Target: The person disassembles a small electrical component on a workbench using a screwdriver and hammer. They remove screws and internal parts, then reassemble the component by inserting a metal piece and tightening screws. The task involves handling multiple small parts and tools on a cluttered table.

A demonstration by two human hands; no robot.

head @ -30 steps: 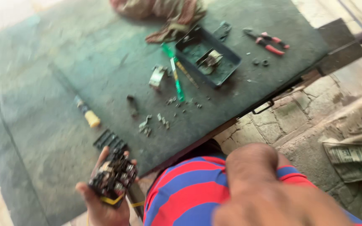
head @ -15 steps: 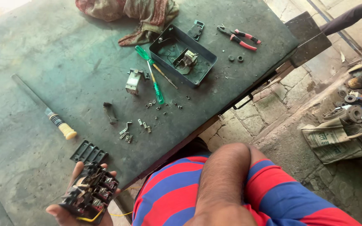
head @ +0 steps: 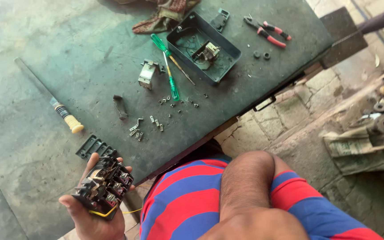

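At the lower left of the frame, a black switch block [head: 104, 186] with metal contacts and a yellow wire is lying in the left hand [head: 93, 209]. The fingers [head: 90, 162] are curling up around its far side and the thumb is pressing along its lower edge, so the hand is gripping the block loosely from underneath. Just above it, a black ribbed cover [head: 95, 147] is lying on the green table [head: 45, 53].

The right arm is crossing the bottom centre of the frame over a red and blue striped shirt [head: 183, 200]; the right hand itself is sitting at the bottom edge, blurred, and whether its fingers are open or closed cannot be told.

Farther up the table, small metal clips and screws [head: 156, 120] are lying scattered in the middle. A file with a yellow handle [head: 63, 111] is lying to the left. A green screwdriver [head: 165, 66] is lying beside an open dark metal box [head: 203, 46] at the upper centre. Red-handled pliers [head: 267, 32] are resting toward the upper right, and a crumpled cloth [head: 165, 15] is lying at the top edge.
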